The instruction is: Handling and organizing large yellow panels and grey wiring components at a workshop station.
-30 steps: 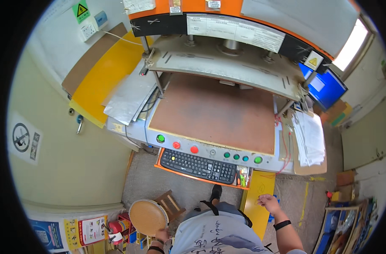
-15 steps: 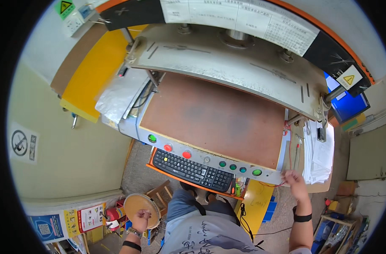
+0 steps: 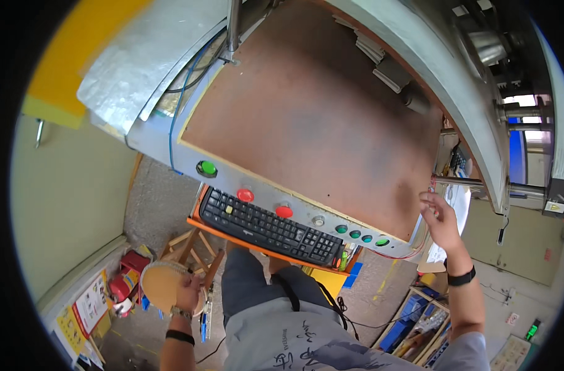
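Note:
In front of me is a press with a wide brown bed (image 3: 307, 123) under a raised metal plate (image 3: 430, 55). My right hand (image 3: 441, 221) is raised beside the bed's right front corner, fingers loosely bent and apart, with nothing seen in them. Low on the left, my left hand (image 3: 187, 292) has its fingers curled in, and no object shows in it. It overlaps a round tan seat (image 3: 160, 285) in the view; whether they touch I cannot tell. A control strip with green buttons (image 3: 355, 234) and red buttons (image 3: 284, 211) runs along the bed's front.
A black keyboard (image 3: 263, 226) rests on an orange-edged tray below the control strip. Silvery sheets (image 3: 146, 62) lie left of the bed. At lower right stands a shelf unit (image 3: 412, 324) with blue bins. A thin cable (image 3: 381, 323) crosses the floor area.
My view has turned and come closer to the press bed. My right hand has risen from near the control strip's right end to beside the bed's corner. My left hand stays low.

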A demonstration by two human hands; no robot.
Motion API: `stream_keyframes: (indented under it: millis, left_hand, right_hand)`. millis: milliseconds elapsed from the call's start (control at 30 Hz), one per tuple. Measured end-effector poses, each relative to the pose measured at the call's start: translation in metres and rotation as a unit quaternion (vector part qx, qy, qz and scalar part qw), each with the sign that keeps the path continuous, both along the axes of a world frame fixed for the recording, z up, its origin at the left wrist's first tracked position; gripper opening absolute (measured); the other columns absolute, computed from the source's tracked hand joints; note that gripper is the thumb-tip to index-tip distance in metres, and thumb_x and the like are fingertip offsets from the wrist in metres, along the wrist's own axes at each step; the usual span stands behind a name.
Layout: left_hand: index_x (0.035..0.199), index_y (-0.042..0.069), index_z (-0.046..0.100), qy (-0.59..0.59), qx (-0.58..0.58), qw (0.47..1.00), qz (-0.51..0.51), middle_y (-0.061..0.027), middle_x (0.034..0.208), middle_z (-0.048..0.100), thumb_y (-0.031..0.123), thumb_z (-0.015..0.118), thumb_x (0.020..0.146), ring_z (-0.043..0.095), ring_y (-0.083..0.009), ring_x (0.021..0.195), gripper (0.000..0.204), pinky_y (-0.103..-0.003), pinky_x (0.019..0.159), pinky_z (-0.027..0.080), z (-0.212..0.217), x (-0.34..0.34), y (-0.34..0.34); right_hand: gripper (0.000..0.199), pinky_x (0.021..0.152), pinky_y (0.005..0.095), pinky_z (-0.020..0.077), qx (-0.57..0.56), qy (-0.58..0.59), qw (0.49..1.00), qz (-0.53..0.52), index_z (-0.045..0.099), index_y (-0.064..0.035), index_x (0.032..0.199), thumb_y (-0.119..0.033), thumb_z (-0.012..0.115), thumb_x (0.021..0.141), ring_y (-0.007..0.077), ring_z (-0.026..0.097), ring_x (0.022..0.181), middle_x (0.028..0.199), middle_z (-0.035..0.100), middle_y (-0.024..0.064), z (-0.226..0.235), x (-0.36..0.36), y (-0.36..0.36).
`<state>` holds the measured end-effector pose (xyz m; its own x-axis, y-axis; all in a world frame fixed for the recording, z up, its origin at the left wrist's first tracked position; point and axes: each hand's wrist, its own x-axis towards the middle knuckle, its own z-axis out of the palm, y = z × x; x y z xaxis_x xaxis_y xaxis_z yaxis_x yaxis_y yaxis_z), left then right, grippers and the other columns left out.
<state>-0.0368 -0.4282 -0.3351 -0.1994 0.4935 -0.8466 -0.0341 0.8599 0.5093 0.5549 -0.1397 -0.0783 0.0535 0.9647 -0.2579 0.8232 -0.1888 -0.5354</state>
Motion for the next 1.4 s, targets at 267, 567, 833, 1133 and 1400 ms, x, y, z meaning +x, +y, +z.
stream_keyframes:
  millis: [267,567,833,1133,1400]
  left_hand:
    - [0.099,0.006,0.065,-0.062,-0.082,0.985,0.142,-0.0072,0.086,0.072,0.031,0.059,0.102,0.069,-0.0166,0.077,0.026,-0.029,0.066,0.052,-0.023,-0.025,-0.042]
    - [0.098,0.006,0.062,-0.053,-0.089,0.965,0.243,-0.007,0.085,0.071,0.028,0.059,0.101,0.067,-0.0156,0.071,0.023,-0.026,0.059,0.049,-0.023,-0.036,-0.073]
    - [0.126,-0.002,0.057,-0.073,-0.139,0.946,0.284,-0.0165,0.108,0.07,0.031,0.06,0.103,0.07,-0.0266,0.096,0.04,-0.035,0.078,0.056,-0.019,-0.061,-0.17]
    - [0.12,0.0,0.061,-0.049,-0.137,0.946,0.288,-0.017,0.104,0.071,0.032,0.061,0.103,0.07,-0.0237,0.092,0.036,-0.031,0.072,0.055,-0.014,-0.047,-0.168]
    - [0.124,0.0,0.06,-0.065,-0.128,0.958,0.247,-0.0159,0.114,0.07,0.033,0.061,0.102,0.068,-0.027,0.098,0.04,-0.035,0.079,0.054,-0.008,-0.027,-0.109]
  right_hand:
    - [0.031,0.088,0.0333,0.0531,-0.029,-0.069,0.997,0.024,0.067,-0.001,0.115,-0.026,0.067,0.098,0.0226,0.07,0.097,0.109,0.073,0.0102,-0.028,-0.05,0.114]
    - [0.033,0.079,0.0318,0.05,0.294,-0.163,0.932,-0.137,0.068,-0.0017,0.109,-0.032,0.065,0.096,0.0157,0.063,0.092,0.097,0.068,0.0048,-0.11,0.029,0.299]
    - [0.03,0.065,0.0263,0.0469,0.111,0.27,0.895,-0.338,0.062,-0.0055,0.115,-0.029,0.067,0.096,0.0145,0.056,0.079,0.1,0.059,0.0045,-0.122,-0.025,0.353]
    - [0.052,0.096,0.0401,0.0488,0.097,0.281,0.868,-0.398,0.051,-0.0047,0.142,-0.026,0.066,0.097,0.0253,0.056,0.119,0.139,0.055,0.0117,-0.109,-0.045,0.352]
    - [0.038,0.09,0.0369,0.052,0.205,0.282,0.878,-0.327,0.057,-0.004,0.132,-0.025,0.06,0.101,0.0234,0.06,0.108,0.126,0.061,0.0089,-0.126,0.041,0.339]
